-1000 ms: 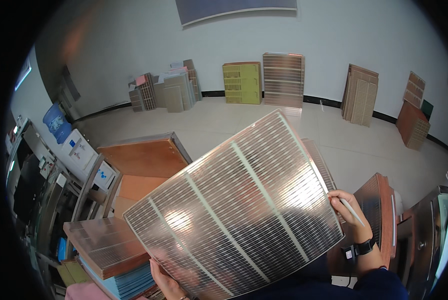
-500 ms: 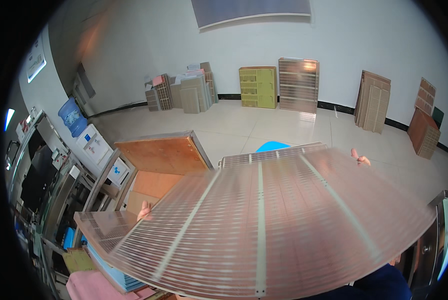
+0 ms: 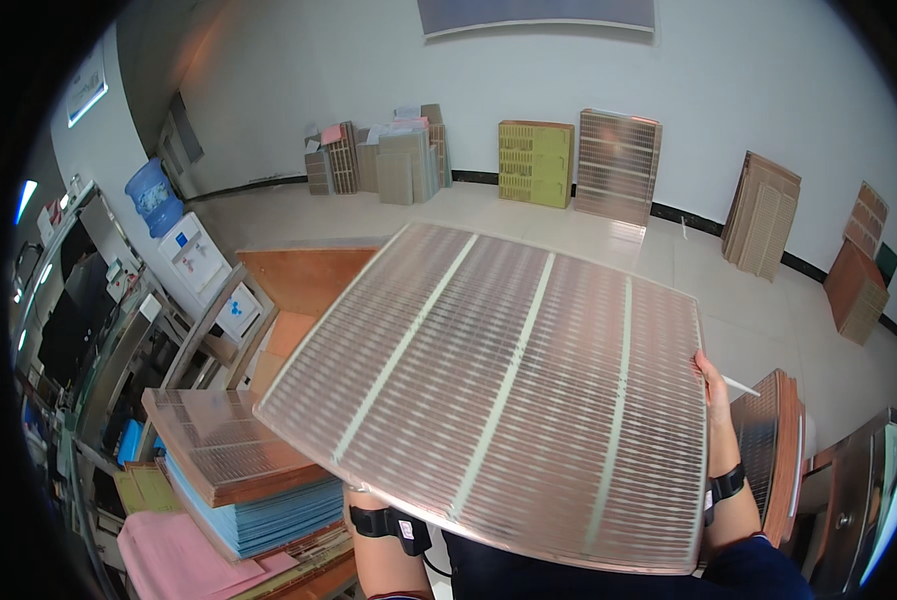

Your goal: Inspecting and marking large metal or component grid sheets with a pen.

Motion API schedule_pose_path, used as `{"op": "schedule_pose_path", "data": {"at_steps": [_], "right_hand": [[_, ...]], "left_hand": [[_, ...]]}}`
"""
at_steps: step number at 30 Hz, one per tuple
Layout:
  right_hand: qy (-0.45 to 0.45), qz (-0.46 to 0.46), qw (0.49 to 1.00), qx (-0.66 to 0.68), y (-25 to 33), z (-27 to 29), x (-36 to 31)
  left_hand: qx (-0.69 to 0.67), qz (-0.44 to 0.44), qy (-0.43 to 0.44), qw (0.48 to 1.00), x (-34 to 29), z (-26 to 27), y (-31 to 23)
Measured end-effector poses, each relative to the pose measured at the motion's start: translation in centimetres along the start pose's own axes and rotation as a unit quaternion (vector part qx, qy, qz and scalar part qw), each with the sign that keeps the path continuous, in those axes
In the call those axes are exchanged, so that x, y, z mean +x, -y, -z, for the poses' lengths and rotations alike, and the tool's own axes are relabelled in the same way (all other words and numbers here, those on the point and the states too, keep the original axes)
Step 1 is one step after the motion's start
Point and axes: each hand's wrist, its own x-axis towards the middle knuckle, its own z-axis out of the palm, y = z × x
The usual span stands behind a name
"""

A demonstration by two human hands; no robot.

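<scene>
A wide, thin ribbed panel (image 3: 509,400), seemingly light but flexible, is held by its edges, right hand (image 3: 717,392) gripping, left hand hidden beneath.

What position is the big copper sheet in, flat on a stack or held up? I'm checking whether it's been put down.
Held up, tilted: the copper sheet hangs over the floor, the right hand at its right edge.

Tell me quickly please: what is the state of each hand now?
Left hand: hidden under the large ribbed copper-coloured panel; only its wrist shows, so grip cannot be told.
Right hand: closed on the panel's right edge, with a thin white stick.
</scene>
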Motion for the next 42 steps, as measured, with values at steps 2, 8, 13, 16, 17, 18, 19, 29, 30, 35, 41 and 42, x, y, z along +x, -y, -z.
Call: {"op": "schedule_pose_path", "data": {"at_steps": [2, 8, 13, 16, 17, 18, 19, 29, 30, 35, 41, 42], "right_hand": [[0.026, -0.009, 0.999, 0.015, -1.4, -0.9, 0.4], [0.015, 0.057, 0.989, 0.136, -6.4, -4.1, 2.1], [0.049, 0.072, 0.990, 0.111, -9.3, -5.4, 2.3], [0.042, 0.034, 0.993, 0.106, -10.6, -5.4, 1.8], [0.040, 0.030, 0.994, 0.101, -10.8, -5.2, 1.7], [0.045, 0.015, 0.995, 0.094, -10.9, -4.9, 1.4], [0.048, 0.002, 0.995, 0.086, -10.9, -4.6, 1.3], [0.045, 0.010, 0.999, -0.011, -6.6, -1.6, 0.9], [0.063, -0.004, 0.998, -0.024, -6.5, -1.5, 0.7], [0.052, -0.002, 0.999, -0.010, -6.8, -2.2, 0.0], [0.053, 0.012, 0.998, -0.020, -7.1, -2.4, -0.7], [0.048, 0.020, 0.998, -0.019, -7.2, -2.6, -0.9]], "left_hand": [[-0.013, 0.027, 0.002, 1.000, -0.2, -2.1, 1.9], [-0.212, 0.182, -0.052, 0.959, -5.2, -8.4, 3.6], [-0.147, 0.168, -0.029, 0.974, -8.8, -8.2, 5.0], [-0.142, 0.174, -0.064, 0.972, -8.4, -8.0, 4.8], [-0.149, 0.168, -0.079, 0.971, -8.4, -7.7, 4.9], [-0.152, 0.173, -0.083, 0.970, -8.3, -7.3, 5.0], [-0.147, 0.167, -0.089, 0.971, -8.2, -6.8, 5.0], [-0.095, 0.191, -0.179, 0.960, -7.3, -0.6, 3.9], [-0.094, 0.193, -0.187, 0.959, -7.2, -0.6, 3.6], [-0.080, 0.201, -0.173, 0.961, -7.0, -0.6, 3.1], [0.035, 0.222, -0.188, 0.956, -6.6, 0.2, 3.2], [0.035, 0.226, -0.180, 0.957, -6.6, 0.2, 3.0]]}}
